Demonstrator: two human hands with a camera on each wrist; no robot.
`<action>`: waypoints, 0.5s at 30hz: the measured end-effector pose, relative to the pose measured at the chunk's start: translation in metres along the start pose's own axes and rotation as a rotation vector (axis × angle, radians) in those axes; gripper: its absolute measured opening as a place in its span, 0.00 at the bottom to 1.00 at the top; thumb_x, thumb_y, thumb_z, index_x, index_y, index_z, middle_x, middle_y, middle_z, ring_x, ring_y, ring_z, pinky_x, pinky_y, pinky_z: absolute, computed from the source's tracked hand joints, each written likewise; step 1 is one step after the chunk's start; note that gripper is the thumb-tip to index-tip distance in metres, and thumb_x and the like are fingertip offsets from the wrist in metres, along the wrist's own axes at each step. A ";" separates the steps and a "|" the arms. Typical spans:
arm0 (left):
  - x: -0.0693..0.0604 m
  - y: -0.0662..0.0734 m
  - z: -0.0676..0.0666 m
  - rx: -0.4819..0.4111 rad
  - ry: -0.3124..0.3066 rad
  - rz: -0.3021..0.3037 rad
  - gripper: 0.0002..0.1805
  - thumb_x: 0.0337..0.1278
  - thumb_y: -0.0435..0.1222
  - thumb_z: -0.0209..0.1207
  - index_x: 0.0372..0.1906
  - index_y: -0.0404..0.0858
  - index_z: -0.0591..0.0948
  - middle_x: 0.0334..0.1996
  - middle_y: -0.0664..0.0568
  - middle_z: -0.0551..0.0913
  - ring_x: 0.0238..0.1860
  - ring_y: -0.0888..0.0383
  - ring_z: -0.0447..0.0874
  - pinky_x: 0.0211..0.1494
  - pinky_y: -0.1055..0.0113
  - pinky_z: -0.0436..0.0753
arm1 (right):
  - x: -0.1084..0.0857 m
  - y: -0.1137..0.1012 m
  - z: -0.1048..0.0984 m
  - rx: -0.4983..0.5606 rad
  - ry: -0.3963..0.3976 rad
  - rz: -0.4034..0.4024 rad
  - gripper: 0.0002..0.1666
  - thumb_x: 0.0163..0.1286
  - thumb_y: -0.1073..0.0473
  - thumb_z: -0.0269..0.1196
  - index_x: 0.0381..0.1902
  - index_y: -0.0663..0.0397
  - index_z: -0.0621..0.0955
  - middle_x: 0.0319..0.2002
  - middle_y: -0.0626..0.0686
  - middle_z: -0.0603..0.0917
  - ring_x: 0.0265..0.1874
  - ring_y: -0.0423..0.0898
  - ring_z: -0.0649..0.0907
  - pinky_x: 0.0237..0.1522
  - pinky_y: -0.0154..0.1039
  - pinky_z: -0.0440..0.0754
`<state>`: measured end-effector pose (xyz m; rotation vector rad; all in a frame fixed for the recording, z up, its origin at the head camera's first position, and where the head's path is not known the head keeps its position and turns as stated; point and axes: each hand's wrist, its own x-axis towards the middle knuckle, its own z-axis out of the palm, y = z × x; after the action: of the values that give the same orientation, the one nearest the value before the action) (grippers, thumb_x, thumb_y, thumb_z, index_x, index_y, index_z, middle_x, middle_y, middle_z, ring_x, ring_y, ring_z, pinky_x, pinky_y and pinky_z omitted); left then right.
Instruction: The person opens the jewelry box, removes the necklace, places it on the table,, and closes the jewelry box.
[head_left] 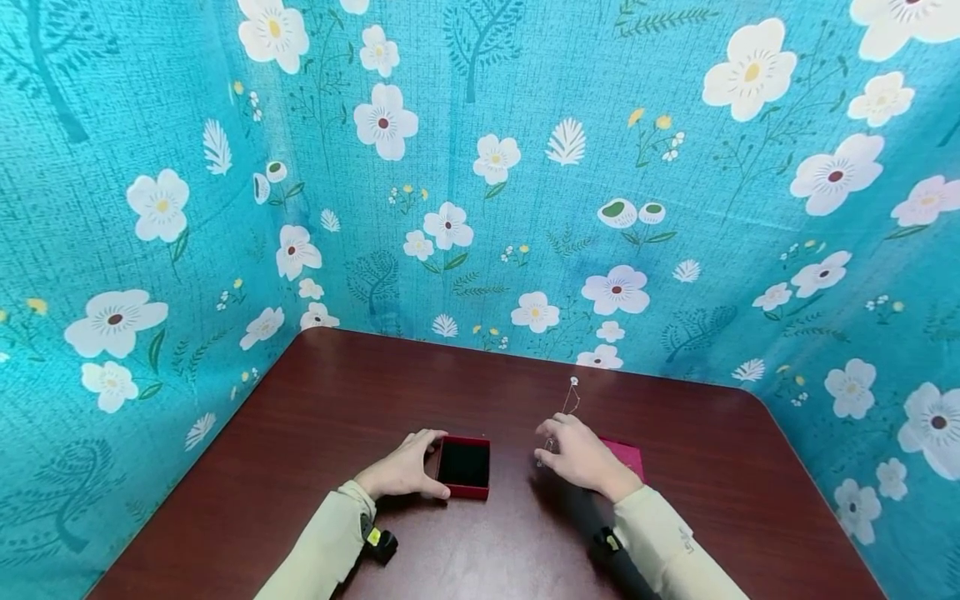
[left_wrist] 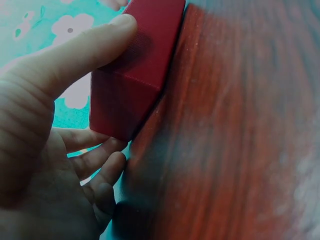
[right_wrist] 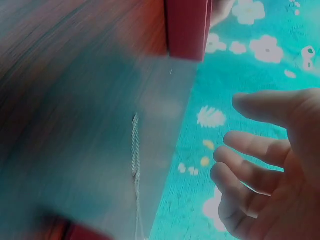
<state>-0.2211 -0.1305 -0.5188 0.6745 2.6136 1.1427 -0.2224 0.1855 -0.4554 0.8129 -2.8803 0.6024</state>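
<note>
A small square red box (head_left: 463,492) with a black inside stands on the table. My left hand (head_left: 405,468) grips it from the left. In the left wrist view the thumb presses one side of the red box (left_wrist: 145,45), and the fingers reach round its other side. A thin chain necklace (right_wrist: 135,150) lies on the table beside my right hand (head_left: 581,458), its white pendant (head_left: 574,381) beyond the fingers. The right fingers are loosely bent, with a gap between thumb and fingertips and nothing held. That hand partly hides the chain in the head view.
A flat red piece (head_left: 628,458), perhaps the box's lid, lies partly hidden behind the right hand. Everything sits on a dark reddish wooden table (head_left: 390,375). A blue flowered cloth (head_left: 525,208) hangs along the table's far edge and both sides.
</note>
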 end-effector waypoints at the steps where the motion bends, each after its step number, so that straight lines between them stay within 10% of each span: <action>1: 0.000 0.000 0.000 0.001 0.000 0.001 0.51 0.33 0.52 0.73 0.66 0.39 0.64 0.56 0.49 0.70 0.56 0.51 0.66 0.54 0.54 0.72 | -0.002 0.004 -0.001 -0.005 0.003 -0.001 0.17 0.56 0.58 0.70 0.43 0.59 0.81 0.37 0.54 0.80 0.36 0.47 0.78 0.40 0.44 0.79; 15: 0.002 0.000 0.000 0.027 0.003 -0.018 0.53 0.33 0.54 0.73 0.67 0.37 0.64 0.57 0.49 0.69 0.56 0.50 0.66 0.53 0.54 0.73 | -0.030 0.049 -0.019 -0.043 -0.067 0.110 0.28 0.54 0.49 0.71 0.50 0.58 0.80 0.41 0.52 0.78 0.41 0.46 0.73 0.43 0.45 0.76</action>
<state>-0.2228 -0.1299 -0.5190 0.6532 2.6365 1.1060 -0.2226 0.2456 -0.4609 0.6850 -3.0040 0.5311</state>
